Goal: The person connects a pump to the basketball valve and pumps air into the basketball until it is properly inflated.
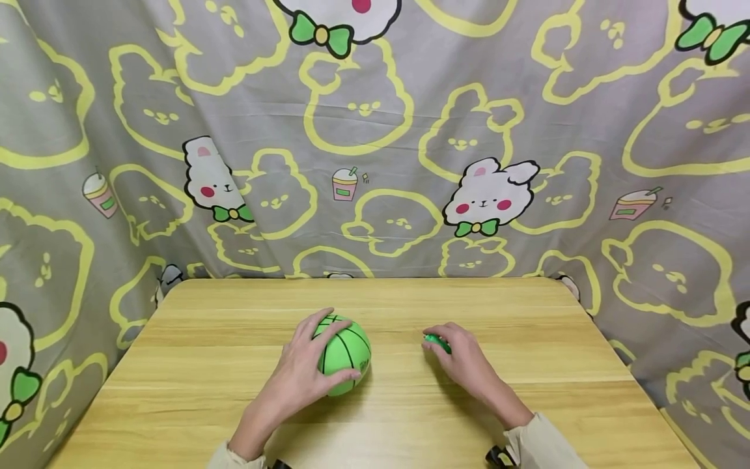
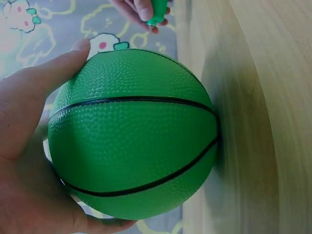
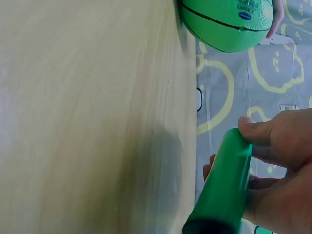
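A small green basketball (image 1: 346,355) with black seams sits on the wooden table, left of its middle. My left hand (image 1: 301,361) grips it from the left, fingers spread over the top and thumb along the near side. In the left wrist view the ball (image 2: 131,136) fills the middle, its textured surface against the table. To the right, my right hand (image 1: 463,358) holds a slim green tube (image 3: 222,183) above the tabletop between thumb and fingers. One end of the tube is dark; a small pale tip shows at the other in the left wrist view.
The light wooden table (image 1: 398,423) has rounded far corners. Behind it and along both sides hangs a grey curtain (image 1: 387,176) printed with yellow outlines and white rabbits. Dark wrist straps (image 1: 500,457) show near the sleeves.
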{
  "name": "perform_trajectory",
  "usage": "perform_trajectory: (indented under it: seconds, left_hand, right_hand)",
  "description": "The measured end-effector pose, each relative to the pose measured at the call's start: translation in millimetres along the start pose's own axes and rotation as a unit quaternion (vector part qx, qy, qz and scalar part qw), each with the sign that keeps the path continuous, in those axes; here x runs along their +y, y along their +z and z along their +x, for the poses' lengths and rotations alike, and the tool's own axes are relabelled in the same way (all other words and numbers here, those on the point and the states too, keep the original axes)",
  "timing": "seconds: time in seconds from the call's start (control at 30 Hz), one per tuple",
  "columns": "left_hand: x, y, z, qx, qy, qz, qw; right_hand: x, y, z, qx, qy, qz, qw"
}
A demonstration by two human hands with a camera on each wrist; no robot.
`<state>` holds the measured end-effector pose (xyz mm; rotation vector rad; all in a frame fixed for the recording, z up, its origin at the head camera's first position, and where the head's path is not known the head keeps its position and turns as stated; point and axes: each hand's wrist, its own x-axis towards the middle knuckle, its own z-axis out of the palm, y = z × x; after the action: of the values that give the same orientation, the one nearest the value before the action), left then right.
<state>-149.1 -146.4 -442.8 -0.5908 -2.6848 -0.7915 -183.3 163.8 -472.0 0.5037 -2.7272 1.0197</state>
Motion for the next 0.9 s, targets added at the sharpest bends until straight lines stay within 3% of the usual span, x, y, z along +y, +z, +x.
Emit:
perform_trajectory:
  seconds: [0.3, 0.57, 0.9]
  left_hand:
    - [-2.6, -3.7, -1.7, -0.011, 0.004, -0.008, 0.9999]
    - [-2.1, -4.7, -2.7, -0.020, 0.002, -0.007, 0.9998]
    - [-2.4, -3.3, -2.9, -0.011, 0.002, -0.006, 0.9999]
  right_hand:
    - [8.8, 8.0, 1.0, 0.004, 0.046, 0.024, 0.999]
    - [10.6, 14.6, 2.1, -0.008, 0.067, 0.005, 0.998]
    - [10.7, 10.2, -2.5, -0.028, 0.054, 0.007, 0.998]
